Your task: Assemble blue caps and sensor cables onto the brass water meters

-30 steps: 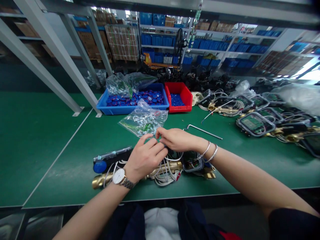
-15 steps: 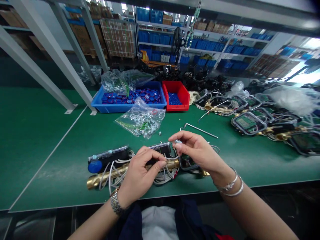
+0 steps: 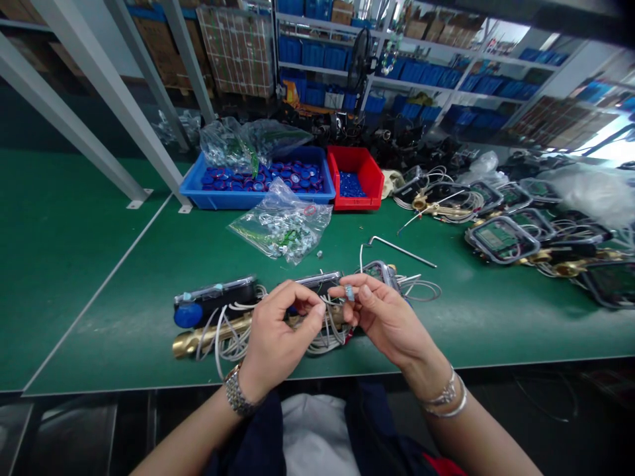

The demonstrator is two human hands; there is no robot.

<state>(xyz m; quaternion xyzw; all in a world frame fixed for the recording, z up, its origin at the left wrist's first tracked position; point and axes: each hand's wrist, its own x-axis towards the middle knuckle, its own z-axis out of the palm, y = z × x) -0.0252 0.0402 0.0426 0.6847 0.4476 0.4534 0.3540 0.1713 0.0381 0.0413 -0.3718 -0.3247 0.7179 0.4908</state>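
My right hand (image 3: 389,320) holds a small pale blue-grey clip-like piece (image 3: 349,293) at its fingertips, palm turned partly upward. Just to the left, my left hand (image 3: 282,330) has thumb and forefinger pinched together, and whatever may be between them is too small to make out. Under and behind both hands lie brass pipe fittings (image 3: 186,344) with black housings (image 3: 223,297) and coiled grey cables (image 3: 231,347). A blue round cap (image 3: 188,315) sits at the left housing. My hands hide part of the middle unit.
Behind are a clear bag of small pale pieces (image 3: 288,231), a blue tray (image 3: 248,200) of blue discs and a red bin (image 3: 361,201) of small blue parts. A hex key (image 3: 404,252) lies right of centre. Several cabled units (image 3: 503,238) crowd the right; metal posts (image 3: 106,109) stand left.
My right hand has turned its palm upward and come slightly lower, with the small piece now showing more plainly. My left hand stays pinched nearby. The camera view has tilted down a little.
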